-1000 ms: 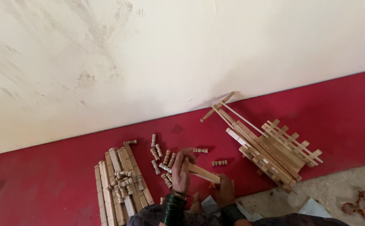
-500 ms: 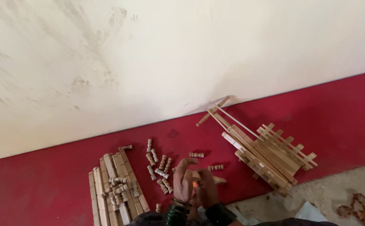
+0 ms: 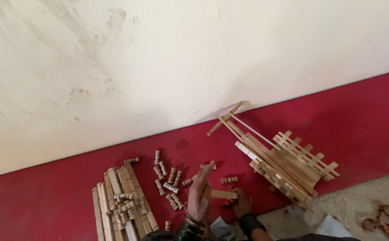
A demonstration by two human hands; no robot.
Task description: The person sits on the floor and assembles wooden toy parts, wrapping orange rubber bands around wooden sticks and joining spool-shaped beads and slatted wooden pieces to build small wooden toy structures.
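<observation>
Two hands work low in the near middle of the view, over a red floor strip [image 3: 47, 201] that runs along the foot of a pale, smudged wall [image 3: 159, 58]. The left hand [image 3: 200, 195] is raised on edge with its fingers straight and close together, open flat and closed round nothing; its palm side lies against the left end of a short wooden bar [image 3: 224, 194]. The right hand [image 3: 242, 204] sits just right of it, low on the floor, curled at the bar's right end; how tightly it holds the bar I cannot tell, since the fingers are partly hidden. One bar only lies between the hands, roughly level, close above the red strip.

Left of the hands, about a dozen small turned wooden pegs [image 3: 171, 187] lie scattered on the red, and two more sit apart: one [image 3: 229, 180] just beyond the bar, one [image 3: 132, 160] far left near the wall's foot. Several further pegs [image 3: 125, 206] rest on top of a stack of flat wooden slats [image 3: 114, 178] at the near left; the slats number roughly seven or eight, laid side by side.

To the right, one slatted wooden frame [image 3: 292, 167] lies tilted, with thin rods [image 3: 248, 129] rising from it to the wall. Dark green bangles [image 3: 190, 230] ring the left wrist, a dark band [image 3: 249, 220] the right. Bare grey floor [image 3: 359, 209] shows at the near right.
</observation>
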